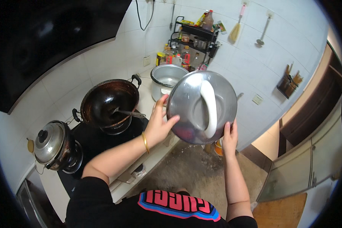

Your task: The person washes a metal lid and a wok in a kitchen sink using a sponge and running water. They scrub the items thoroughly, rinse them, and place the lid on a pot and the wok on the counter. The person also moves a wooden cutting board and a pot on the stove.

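A round metal lid [185, 99] with a white arched handle is held up in front of me, its handle side towards the camera. My left hand [161, 122], with a gold bangle at the wrist, grips its left rim. At the lower right rim, my right hand [230, 136] holds it with the fingertips. Behind the lid, a rice cooker [159, 91] stands uncovered on the counter, partly hidden by the lid. Left of it, a blackened wok [102, 99] with a metal utensil [134, 114] in it sits on the stove.
A lidded pot [52, 142] stands on the near burner of the black gas stove [91, 151]. Bottles [185, 54] and a black spice rack [196, 30] fill the back corner. A range hood [59, 34] overhangs the left side. A chopstick holder [286, 85] hangs on the right wall.
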The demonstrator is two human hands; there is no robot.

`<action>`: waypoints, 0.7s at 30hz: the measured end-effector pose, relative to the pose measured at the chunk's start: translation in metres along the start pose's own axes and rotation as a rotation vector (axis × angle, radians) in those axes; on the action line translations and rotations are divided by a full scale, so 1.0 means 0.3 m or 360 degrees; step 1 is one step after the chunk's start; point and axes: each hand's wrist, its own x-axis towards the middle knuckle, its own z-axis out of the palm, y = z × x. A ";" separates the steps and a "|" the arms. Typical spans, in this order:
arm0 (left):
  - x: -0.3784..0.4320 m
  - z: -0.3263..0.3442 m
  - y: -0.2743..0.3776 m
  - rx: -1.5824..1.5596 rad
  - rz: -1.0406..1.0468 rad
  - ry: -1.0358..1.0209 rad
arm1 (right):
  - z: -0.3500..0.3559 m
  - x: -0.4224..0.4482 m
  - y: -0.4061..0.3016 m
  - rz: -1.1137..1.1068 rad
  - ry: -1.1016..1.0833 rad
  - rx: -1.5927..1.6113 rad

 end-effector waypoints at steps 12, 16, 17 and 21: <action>0.737 -0.066 -0.694 0.0050 -0.1054 0.0363 | 0.580 1.034 0.541 -0.0152 -0.0572 -0.0528; 0.762 -0.067 -0.844 0.0294 -0.1125 0.0474 | 0.704 1.148 0.672 -0.0148 -0.0770 -0.0575; 0.768 -0.065 -0.883 0.0361 -0.1167 0.0520 | 0.729 1.179 0.729 -0.0188 -0.0825 -0.0549; 0.818 -0.024 -0.872 0.0680 -0.1295 0.0631 | 0.783 1.230 0.792 -0.0260 -0.0962 -0.0569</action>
